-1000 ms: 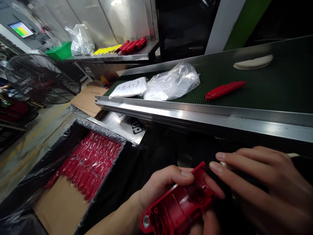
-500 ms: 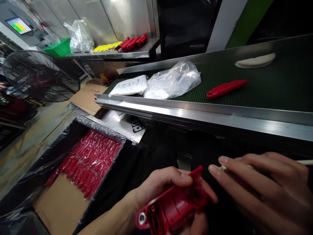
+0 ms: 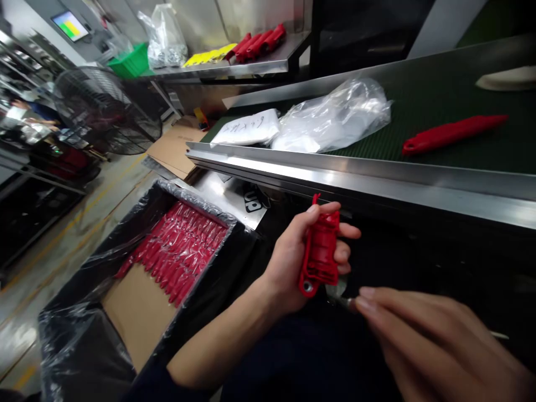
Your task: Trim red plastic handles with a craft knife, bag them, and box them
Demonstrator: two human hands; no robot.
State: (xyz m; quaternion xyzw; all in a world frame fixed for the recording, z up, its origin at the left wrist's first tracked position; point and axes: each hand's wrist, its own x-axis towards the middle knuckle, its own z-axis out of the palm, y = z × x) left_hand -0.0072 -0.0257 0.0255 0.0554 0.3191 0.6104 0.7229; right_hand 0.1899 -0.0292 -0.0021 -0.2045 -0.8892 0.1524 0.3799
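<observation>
My left hand (image 3: 299,259) grips a red plastic housing (image 3: 320,251), held upright on its edge just below the steel rim of the conveyor. My right hand (image 3: 422,340) is low at the right, its fingers pinched on a small thin tool with a metal tip (image 3: 341,301) just under the housing's lower end. A long red handle part (image 3: 454,134) lies on the green belt. To the left, a cardboard box lined with black plastic (image 3: 134,290) holds several red parts (image 3: 180,254) laid in rows.
The conveyor's steel rail (image 3: 355,181) runs across in front of me. Clear plastic bags (image 3: 335,117) and a white packet (image 3: 247,128) lie on the belt. A floor fan (image 3: 104,111) stands at left. A shelf behind carries red parts (image 3: 259,42), a yellow item and a green bin.
My left hand lifted the red housing and turned it upright, away from my lap. My right hand dropped lower, with the tool tip now under the housing. The view shifted left.
</observation>
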